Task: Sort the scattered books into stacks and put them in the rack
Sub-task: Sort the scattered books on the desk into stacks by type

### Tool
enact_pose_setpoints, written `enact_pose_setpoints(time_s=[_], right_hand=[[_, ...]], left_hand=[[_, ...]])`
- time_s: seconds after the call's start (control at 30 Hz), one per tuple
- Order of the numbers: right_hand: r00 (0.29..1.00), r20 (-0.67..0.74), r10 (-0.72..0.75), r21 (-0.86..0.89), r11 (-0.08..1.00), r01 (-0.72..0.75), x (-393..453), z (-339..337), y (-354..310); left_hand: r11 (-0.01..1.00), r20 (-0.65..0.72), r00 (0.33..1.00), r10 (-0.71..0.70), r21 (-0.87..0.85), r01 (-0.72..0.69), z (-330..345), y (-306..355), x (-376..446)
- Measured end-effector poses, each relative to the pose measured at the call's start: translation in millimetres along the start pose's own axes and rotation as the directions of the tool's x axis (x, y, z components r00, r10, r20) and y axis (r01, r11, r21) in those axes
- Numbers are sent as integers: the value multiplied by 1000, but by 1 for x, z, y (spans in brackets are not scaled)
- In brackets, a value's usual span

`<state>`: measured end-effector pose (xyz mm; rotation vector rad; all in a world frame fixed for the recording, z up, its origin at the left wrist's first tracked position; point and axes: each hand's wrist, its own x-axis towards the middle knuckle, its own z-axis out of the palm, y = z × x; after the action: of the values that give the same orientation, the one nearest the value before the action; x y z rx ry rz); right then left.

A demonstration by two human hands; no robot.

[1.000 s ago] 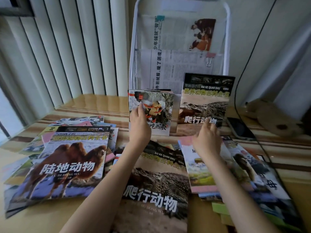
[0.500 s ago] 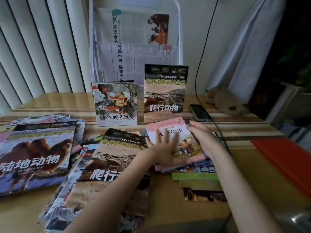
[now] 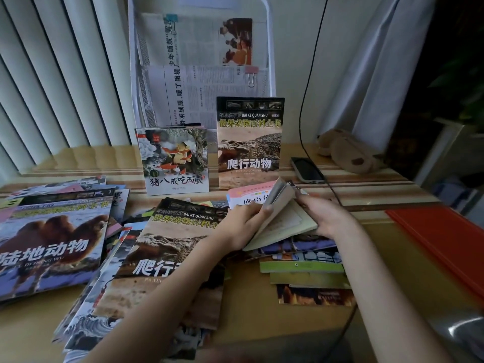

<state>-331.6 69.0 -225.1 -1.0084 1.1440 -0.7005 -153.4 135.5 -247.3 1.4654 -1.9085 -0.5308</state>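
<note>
Both hands hold a small stack of thin pink-covered books [image 3: 281, 218], tilted up off a pile of picture books [image 3: 306, 268] on the right. My left hand [image 3: 243, 221] grips the stack's left edge, thumb on top. My right hand [image 3: 323, 216] grips its right side. A pink book [image 3: 243, 197] lies just behind. Two books stand upright in the white wire rack [image 3: 269, 48]: a cartoon one [image 3: 175, 161] and a crocodile one [image 3: 250, 142]. Another crocodile book [image 3: 167, 260] tops a middle heap, and a camel book [image 3: 49, 244] tops the left pile.
Newspapers [image 3: 199, 74] are clipped in the rack's upper tiers. A black phone [image 3: 307, 170] with a cable lies right of the rack, a brown plush toy [image 3: 345, 151] behind it. A red folder [image 3: 442, 239] lies on the table's right side. Vertical blinds [image 3: 52, 74] hang at the left.
My hands left the upright books in the rack and came down to the right pile. The pink stack, flat half a second ago, is now lifted and tilted in both hands.
</note>
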Motion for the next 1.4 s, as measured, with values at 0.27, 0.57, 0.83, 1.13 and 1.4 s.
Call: enact_pose_setpoints(time_s=[0.27, 0.57, 0.83, 1.13, 1.4], right_hand=[[999, -46, -22, -179, 984, 13, 6, -3, 1], [973, -202, -110, 181, 972, 148, 0, -46, 11], [980, -179, -87, 28, 995, 93, -19, -50, 8], [860, -460, -220, -170, 973, 157, -11, -66, 24], [796, -514, -320, -105, 944, 312, -11, -60, 35]], left_hand=[[991, 173, 984, -52, -112, 72, 14, -10, 0], [535, 120, 919, -374, -782, 320, 10, -5, 22], [449, 196, 938, -285, -837, 311, 20, 14, 33], [797, 2, 901, -434, 467, 383, 24, -32, 33], [775, 139, 871, -472, -404, 485, 21, -12, 43]])
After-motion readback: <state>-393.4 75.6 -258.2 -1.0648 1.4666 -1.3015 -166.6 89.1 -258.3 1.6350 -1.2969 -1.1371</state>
